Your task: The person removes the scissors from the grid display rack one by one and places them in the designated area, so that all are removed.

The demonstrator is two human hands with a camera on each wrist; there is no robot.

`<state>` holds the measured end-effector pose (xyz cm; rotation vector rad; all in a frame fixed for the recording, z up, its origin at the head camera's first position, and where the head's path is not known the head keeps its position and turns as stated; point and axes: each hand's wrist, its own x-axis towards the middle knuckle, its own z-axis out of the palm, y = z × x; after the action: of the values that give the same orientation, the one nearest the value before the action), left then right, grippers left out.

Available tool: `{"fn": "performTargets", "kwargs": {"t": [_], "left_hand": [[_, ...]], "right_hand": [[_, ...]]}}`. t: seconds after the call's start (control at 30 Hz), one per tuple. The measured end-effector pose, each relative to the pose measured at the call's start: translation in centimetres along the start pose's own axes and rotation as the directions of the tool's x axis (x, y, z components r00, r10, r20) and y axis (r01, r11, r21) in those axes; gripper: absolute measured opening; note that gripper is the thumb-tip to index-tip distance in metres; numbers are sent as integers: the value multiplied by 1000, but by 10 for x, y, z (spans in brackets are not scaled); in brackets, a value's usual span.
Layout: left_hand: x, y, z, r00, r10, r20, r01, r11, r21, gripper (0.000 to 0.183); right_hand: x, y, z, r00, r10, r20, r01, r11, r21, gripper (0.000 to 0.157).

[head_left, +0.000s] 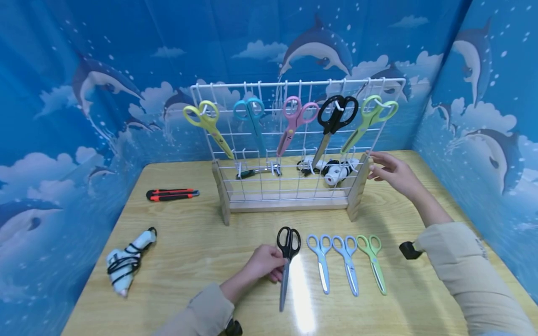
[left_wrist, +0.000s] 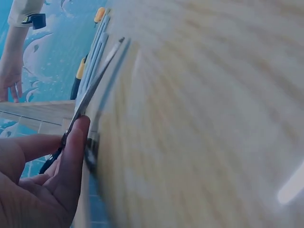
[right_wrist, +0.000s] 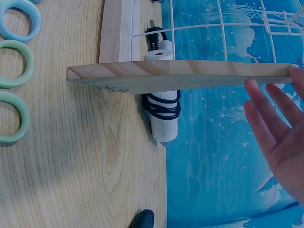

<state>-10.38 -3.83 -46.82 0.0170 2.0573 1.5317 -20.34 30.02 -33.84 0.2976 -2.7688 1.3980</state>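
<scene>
My left hand (head_left: pixel 265 262) pinches a pair of black-handled scissors (head_left: pixel 285 284) near the pivot, between thumb and fingers. In the left wrist view the blades of these scissors (left_wrist: pixel 97 85) slant up, with a shadow on the table beside them. My right hand (head_left: pixel 392 173) touches the top of the right wooden upright (head_left: pixel 359 189) of a white wire rack (head_left: pixel 302 83). Its fingers (right_wrist: pixel 259 107) reach out, fairly straight, at the board's end. Two blue scissors (head_left: pixel 322 263) (head_left: pixel 347 266) and a green pair (head_left: pixel 373 263) lie in a row right of the held scissors.
Hanging on the rack's hooks are yellow (head_left: pixel 208 123), teal (head_left: pixel 253 119), pink (head_left: pixel 295 120), black (head_left: pixel 335 121) and green scissors (head_left: pixel 368 120). Behind it lie a dark-handled tool (head_left: pixel 248 173) and a white cord-wrapped device (head_left: pixel 336 173). Left are a red-black box cutter (head_left: pixel 172 194) and another cord-wrapped device (head_left: pixel 126 261).
</scene>
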Motion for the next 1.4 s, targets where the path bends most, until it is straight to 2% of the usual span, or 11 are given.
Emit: {"fn": "performTargets", "kwargs": {"t": [0.27,0.43,0.9,1.13,1.23,1.33,1.4], "left_hand": [[-1,-4,7,999,-49,23,50,997,-57,13],[1,-4,11,997,-69,19,69,997,-45,16],[2,4,19,998,-64,23,62,994,94,20],[2,6,21,997,-74,12,72,991,116,20],[1,8,21,997,-79,14,76,989,130,19],[-1,12,19,998,-56,21,52,984,169,19],[-2,21,16,999,-15,28,9,977,214,17]], "right_hand": [[2,2,1,1000,4,8,-4,1000,28,46],[1,3,2,1000,6,1,-6,999,47,46],[1,2,2,1000,0,-6,0,999,48,46],[1,1,1,999,-45,8,45,998,46,46],[1,1,1,999,-36,6,36,998,44,46],[1,1,1,1000,-10,-1,10,999,37,47],[1,1,1,1000,11,-5,-11,999,32,47]]}}
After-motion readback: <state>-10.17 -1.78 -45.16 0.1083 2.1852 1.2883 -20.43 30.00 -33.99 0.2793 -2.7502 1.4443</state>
